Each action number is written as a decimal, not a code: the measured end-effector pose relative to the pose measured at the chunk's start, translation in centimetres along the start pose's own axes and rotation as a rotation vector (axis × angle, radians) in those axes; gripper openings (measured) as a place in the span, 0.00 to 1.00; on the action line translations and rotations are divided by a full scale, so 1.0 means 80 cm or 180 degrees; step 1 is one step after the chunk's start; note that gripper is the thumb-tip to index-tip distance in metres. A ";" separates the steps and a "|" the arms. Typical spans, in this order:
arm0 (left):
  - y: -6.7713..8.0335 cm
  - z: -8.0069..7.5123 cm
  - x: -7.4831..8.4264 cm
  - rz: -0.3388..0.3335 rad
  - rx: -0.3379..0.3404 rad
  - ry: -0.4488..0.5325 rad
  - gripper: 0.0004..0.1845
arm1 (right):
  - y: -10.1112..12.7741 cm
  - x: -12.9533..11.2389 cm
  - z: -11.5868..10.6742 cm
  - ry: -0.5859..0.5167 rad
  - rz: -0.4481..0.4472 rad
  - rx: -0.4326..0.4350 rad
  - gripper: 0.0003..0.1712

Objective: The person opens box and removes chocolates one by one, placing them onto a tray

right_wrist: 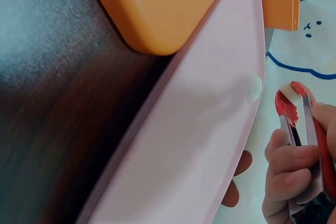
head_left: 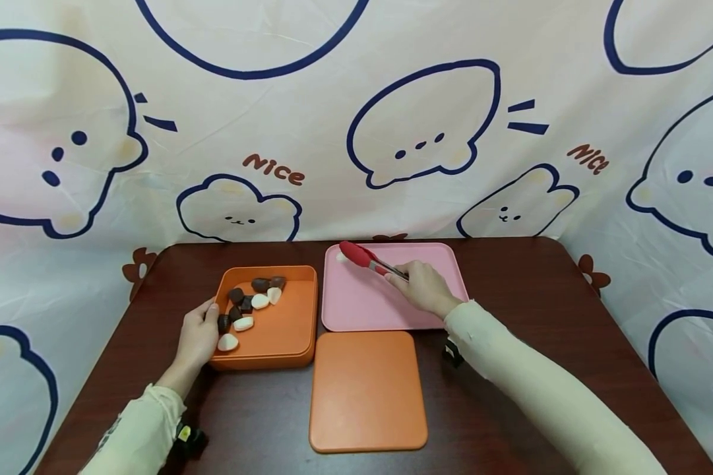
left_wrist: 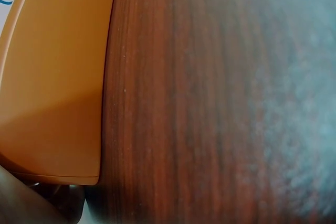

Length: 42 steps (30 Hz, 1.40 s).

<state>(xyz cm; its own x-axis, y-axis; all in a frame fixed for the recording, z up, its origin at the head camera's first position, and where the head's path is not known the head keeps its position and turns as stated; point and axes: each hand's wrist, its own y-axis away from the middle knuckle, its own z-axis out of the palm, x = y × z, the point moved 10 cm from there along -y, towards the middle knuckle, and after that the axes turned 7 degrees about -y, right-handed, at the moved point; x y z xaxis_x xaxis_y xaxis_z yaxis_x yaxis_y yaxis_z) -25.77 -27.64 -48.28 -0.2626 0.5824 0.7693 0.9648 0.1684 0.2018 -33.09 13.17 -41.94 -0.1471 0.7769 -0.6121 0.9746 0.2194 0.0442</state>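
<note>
Head view, going from the bottom of the frame upward: an orange lid (head_left: 367, 392) lies flat on the dark wooden surface (head_left: 510, 396) at lower centre, set aside so that the box stands uncovered. Above and to its left sits the orange box (head_left: 285, 330), holding brown and white pieces (head_left: 246, 310) gathered toward its left wall. The left hand (head_left: 198, 336) rests against that left rim, thumb over the edge and fingers curled on the wall, apparently to steady the box. To the right of the box, touching the lid's upper edge, lies the pink tray (head_left: 362, 303). The right hand (head_left: 424, 287) hovers over the tray's right half, closed around red-tipped tongs (head_left: 368, 259) whose tips point to the tray's upper left corner, by a small white piece (head_left: 341, 256). In the right wrist view the tongs' arms stand narrowly apart with something pale at the tips. A cartoon-printed cloth (head_left: 356, 119) fills the background.
</note>
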 end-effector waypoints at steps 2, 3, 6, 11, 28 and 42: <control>0.000 0.000 0.000 0.0003 0.0001 -0.0004 0.31 | -0.003 0.004 0.000 -0.0014 0.0024 -0.0034 0.20; 0.000 0.000 0.000 0.0003 -0.0003 -0.0005 0.31 | -0.005 0.006 0.001 -0.0018 0.0037 -0.0046 0.20; -0.001 0.001 -0.001 -0.0002 -0.0008 -0.0011 0.31 | -0.008 0.015 0.001 -0.0050 0.0086 -0.0081 0.20; -0.001 0.000 -0.001 0.0000 -0.0005 -0.0017 0.31 | -0.013 0.029 0.003 -0.0114 0.0172 -0.0122 0.18; 0.000 -0.001 0.000 -0.0017 0.0000 -0.0027 0.31 | -0.017 0.047 0.014 -0.0101 0.0385 -0.0208 0.19; 0.001 -0.001 0.000 0.0009 0.0025 -0.0058 0.31 | -0.012 0.055 -0.004 -0.0092 0.0335 -0.0100 0.25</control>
<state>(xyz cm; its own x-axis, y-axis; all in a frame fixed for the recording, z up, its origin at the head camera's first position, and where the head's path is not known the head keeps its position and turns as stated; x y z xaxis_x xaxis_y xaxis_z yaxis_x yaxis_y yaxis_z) -25.73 -27.70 -48.18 -0.2602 0.5972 0.7587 0.9654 0.1731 0.1948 -34.73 16.52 -44.41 -0.0390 0.7794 -0.6253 0.9786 0.1563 0.1338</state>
